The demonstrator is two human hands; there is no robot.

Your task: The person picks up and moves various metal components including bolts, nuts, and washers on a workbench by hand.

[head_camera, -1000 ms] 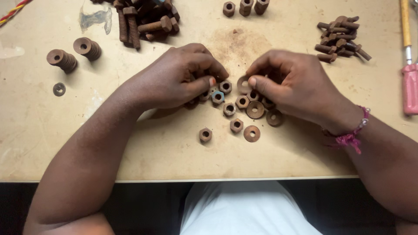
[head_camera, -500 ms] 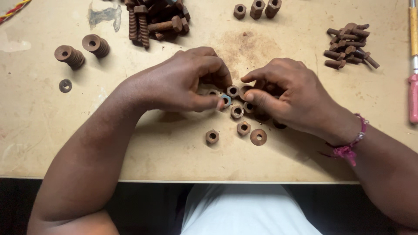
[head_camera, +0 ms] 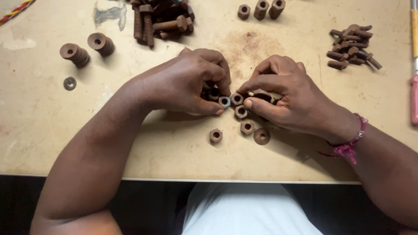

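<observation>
Both my hands rest on a beige table (head_camera: pixel 174 152) over a small cluster of rusty hex nuts. My left hand (head_camera: pixel 187 85) pinches a bluish-grey nut (head_camera: pixel 224 102) between thumb and forefinger. My right hand (head_camera: pixel 287 98) meets it fingertip to fingertip, with thumb and forefinger closed on a rusty nut (head_camera: pixel 237 99) beside the bluish one. More nuts lie hidden under the right palm. Just below the fingers lie loose nuts (head_camera: pixel 241 112), (head_camera: pixel 247 127), (head_camera: pixel 216 135) and a flat washer (head_camera: pixel 261 136).
Two washer stacks (head_camera: pixel 75 54) and a single washer (head_camera: pixel 69 83) sit at the left. Long rusty bolts (head_camera: pixel 159 19) and three nuts (head_camera: pixel 260 8) lie at the back, short bolts (head_camera: pixel 352 45) at back right. A pink-handled tool (head_camera: pixel 413 93) lies along the right edge.
My fingertips have drawn together over the nuts, and the left thumb and forefinger now hold the bluish nut against the right hand's nut. The view has shifted slightly.
</observation>
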